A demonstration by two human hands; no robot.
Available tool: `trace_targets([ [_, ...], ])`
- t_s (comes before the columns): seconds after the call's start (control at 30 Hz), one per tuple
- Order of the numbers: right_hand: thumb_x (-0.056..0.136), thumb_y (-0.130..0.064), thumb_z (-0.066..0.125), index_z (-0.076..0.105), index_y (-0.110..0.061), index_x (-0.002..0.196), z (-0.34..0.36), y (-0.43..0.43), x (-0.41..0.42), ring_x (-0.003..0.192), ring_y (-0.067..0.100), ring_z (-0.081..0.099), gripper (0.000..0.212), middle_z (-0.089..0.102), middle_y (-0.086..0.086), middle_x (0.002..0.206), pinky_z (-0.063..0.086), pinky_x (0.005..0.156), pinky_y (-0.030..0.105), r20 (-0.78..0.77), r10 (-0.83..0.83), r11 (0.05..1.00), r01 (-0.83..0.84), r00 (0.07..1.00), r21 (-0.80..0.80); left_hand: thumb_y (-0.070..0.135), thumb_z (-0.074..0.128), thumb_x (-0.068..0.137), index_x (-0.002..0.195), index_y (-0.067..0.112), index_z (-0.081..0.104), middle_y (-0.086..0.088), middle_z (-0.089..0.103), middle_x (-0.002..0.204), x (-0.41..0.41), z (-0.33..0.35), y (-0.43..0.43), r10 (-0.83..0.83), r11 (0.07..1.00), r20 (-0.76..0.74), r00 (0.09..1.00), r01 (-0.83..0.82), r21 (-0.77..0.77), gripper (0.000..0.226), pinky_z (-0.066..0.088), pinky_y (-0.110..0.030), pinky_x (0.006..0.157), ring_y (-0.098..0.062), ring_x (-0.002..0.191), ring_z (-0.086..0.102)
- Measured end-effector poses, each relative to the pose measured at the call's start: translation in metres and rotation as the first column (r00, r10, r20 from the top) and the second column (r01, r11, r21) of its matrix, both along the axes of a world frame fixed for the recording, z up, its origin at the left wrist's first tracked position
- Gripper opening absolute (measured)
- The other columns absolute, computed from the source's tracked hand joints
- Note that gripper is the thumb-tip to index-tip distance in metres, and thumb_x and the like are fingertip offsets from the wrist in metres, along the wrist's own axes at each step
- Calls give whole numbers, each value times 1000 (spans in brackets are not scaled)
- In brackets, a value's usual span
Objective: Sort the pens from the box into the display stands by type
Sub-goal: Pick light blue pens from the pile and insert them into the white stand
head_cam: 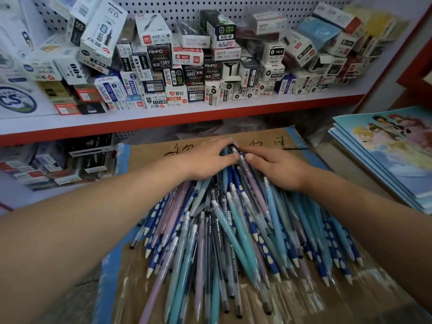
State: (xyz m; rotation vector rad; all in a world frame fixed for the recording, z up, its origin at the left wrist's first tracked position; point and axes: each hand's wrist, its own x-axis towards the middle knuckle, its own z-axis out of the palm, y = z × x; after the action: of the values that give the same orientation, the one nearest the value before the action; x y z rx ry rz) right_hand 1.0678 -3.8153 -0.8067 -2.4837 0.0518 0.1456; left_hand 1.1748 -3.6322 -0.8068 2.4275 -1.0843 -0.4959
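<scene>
A large fan-shaped pile of pens (233,230) lies on a taped cardboard box (145,155). The pens are teal, light blue, lilac, and dark blue with white dots, tips pointing toward me. My left hand (205,157) and my right hand (278,167) cup the far ends of the pile from either side, fingers curled around the gathered pen ends, thumbs almost meeting at the top. No display stand is in view.
A red-edged shelf (187,118) behind the box carries several stacked pen and refill cartons (177,66). More cartons (58,164) sit on the lower shelf at left. A stack of blue illustrated notebooks (385,155) lies at right.
</scene>
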Motion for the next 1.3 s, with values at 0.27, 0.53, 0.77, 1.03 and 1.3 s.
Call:
trace_targets([
  [0.27, 104, -40, 51, 67, -23, 127, 12, -12, -21, 111, 12, 60, 33, 67, -8, 118, 48, 91, 32, 168, -186, 981, 172, 968, 93, 48, 46, 103, 146, 21, 46, 1, 51, 144, -8, 19, 25, 137, 987, 9, 990, -136, -84, 51, 39, -29, 99, -14, 124, 51],
  [0.53, 99, -35, 60, 71, -19, 111, 34, -27, -100, 95, 16, 60, 22, 64, -4, 104, 49, 81, 32, 195, -331, 904, 370, 923, -215, 35, 56, 97, 119, 19, 62, -3, 57, 110, -49, 30, 73, 117, 993, 285, 951, -113, -32, 28, 50, -41, 93, -22, 102, 57],
  [0.77, 94, -31, 69, 68, -18, 93, 39, -45, -151, 77, 13, 60, 14, 69, 2, 90, 47, 69, 30, 40, -478, 844, 471, 878, -257, 37, 53, 99, 123, 20, 62, -1, 57, 113, -85, 36, 87, 107, 993, 309, 945, -117, 12, 31, 50, -39, 93, -19, 105, 55],
  [1.03, 82, -33, 84, 72, -7, 89, 25, -30, -168, 72, 11, 61, 29, 68, 1, 83, 50, 59, 30, -159, -588, 808, 567, 793, -160, 31, 53, 99, 102, 25, 62, 11, 59, 91, -140, 44, 61, 50, 996, 225, 973, -31, -86, 11, 55, -42, 77, -9, 81, 58],
  [1.3, 81, -27, 86, 71, -5, 94, 25, -28, -172, 72, 22, 67, 30, 71, 14, 82, 58, 61, 35, -279, -630, 757, 653, 725, -13, 38, 49, 101, 105, 28, 60, 12, 56, 94, -161, 36, 45, -36, 999, 208, 977, 33, 19, 15, 55, -40, 77, -6, 82, 57],
])
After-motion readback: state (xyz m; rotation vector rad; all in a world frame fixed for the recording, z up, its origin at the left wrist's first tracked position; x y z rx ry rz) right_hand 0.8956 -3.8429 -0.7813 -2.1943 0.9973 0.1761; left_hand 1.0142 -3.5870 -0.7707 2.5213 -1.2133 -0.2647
